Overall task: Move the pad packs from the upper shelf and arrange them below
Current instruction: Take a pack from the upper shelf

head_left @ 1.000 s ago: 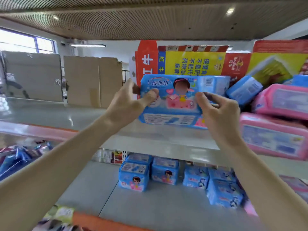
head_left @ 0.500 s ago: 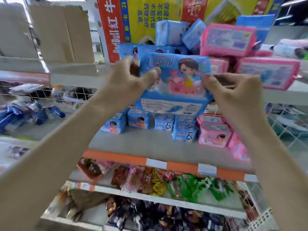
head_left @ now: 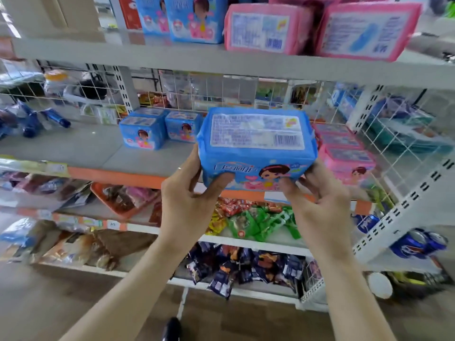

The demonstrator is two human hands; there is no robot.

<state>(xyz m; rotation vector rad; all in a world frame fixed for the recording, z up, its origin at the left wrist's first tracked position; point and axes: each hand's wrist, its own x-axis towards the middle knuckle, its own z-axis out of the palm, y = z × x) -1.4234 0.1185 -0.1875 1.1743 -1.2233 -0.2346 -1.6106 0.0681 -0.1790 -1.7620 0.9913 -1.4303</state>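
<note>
Nearest, left hand (head_left: 187,193) and right hand (head_left: 317,200), each gripping a lower corner of a blue pad pack (head_left: 256,143): thumbs pressed on the front, fingers curled behind. Held in the air before the lower shelf (head_left: 98,148), barcode label facing up. Beyond, two standing blue packs (head_left: 157,131) left, stacked pink packs (head_left: 344,153) right. Farthest, on the upper shelf (head_left: 172,57), remaining blue packs (head_left: 194,18) beside remaining pink packs (head_left: 320,30).

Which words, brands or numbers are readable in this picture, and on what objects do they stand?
No text reads clearly.
Held blue pack: brand script and barcode label, blurred.
Pink packs on upper shelf: print too small.
Shelf price tags: blurred.
</note>
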